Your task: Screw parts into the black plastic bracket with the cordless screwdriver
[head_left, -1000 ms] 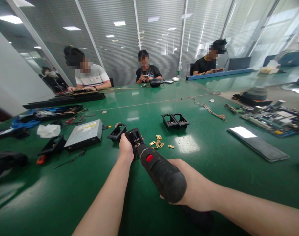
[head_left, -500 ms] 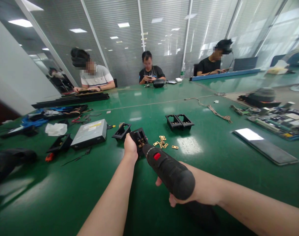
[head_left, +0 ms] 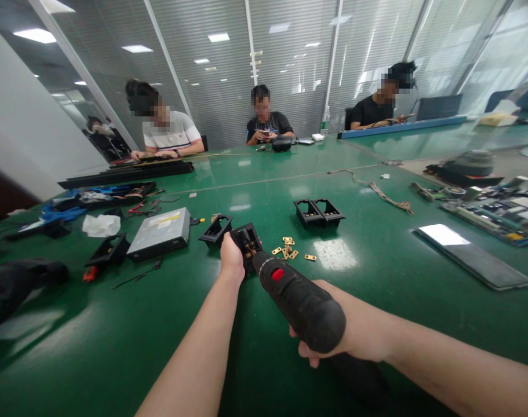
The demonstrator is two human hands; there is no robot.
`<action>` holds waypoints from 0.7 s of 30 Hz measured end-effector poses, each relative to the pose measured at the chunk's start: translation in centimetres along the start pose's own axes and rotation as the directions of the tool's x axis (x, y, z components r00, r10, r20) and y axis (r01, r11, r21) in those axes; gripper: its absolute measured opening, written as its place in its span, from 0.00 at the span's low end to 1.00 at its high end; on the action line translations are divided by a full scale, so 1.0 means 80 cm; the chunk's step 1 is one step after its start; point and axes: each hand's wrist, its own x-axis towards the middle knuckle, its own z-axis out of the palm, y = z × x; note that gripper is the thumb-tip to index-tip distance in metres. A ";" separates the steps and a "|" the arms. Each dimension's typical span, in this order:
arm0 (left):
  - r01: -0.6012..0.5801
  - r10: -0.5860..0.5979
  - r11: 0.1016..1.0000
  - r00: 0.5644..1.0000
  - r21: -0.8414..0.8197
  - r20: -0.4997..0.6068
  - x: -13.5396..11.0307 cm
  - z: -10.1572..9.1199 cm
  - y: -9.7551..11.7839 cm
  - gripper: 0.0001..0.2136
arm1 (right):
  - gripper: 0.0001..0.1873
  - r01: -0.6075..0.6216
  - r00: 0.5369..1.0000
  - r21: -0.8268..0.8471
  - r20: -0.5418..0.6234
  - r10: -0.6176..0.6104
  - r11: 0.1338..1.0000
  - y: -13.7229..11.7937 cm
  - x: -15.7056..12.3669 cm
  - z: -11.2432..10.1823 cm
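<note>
My left hand [head_left: 232, 255] grips a black plastic frame [head_left: 255, 234] by its left side, tilted above the green table. Inside the frame show small brass-coloured parts. My right hand [head_left: 320, 324] is wrapped round the handle of a black cordless drill [head_left: 296, 298] with a red switch. The drill's chuck points into the frame; its tip is hard to make out there. Several small brass plates [head_left: 288, 250] with holes lie just right of the frame. Behind them stands a pair of joined black frames [head_left: 319, 213]. Another black frame [head_left: 215, 231] sits left of my left hand.
To the left lie a silver disc drive [head_left: 160, 233], a black frame with an orange part [head_left: 109, 252], crumpled white tissue [head_left: 101, 226] and cables. On the right are a phone-like slab [head_left: 472, 255], circuit boards [head_left: 492, 211] and a cord [head_left: 389, 198]. Three people sit across the table.
The view has shifted slightly. Two fingers of my right hand have drawn in closer to the drill's handle. The frame and the drill stay together in nearly the same place.
</note>
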 end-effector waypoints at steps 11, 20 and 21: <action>0.009 -0.009 1.000 1.000 0.008 0.009 -0.001 0.000 0.001 0.15 | 0.24 -0.045 0.999 0.098 0.011 0.045 0.994 0.003 -0.001 0.003; 0.018 -0.019 0.999 1.000 -0.027 -0.019 0.004 -0.003 -0.004 0.14 | 0.55 0.033 0.999 0.070 -0.030 -0.030 0.997 -0.003 -0.003 0.008; 0.030 -0.031 0.998 0.999 -0.049 -0.027 0.004 -0.003 -0.005 0.14 | 0.54 0.044 0.999 0.055 -0.017 -0.043 0.998 -0.003 -0.004 0.009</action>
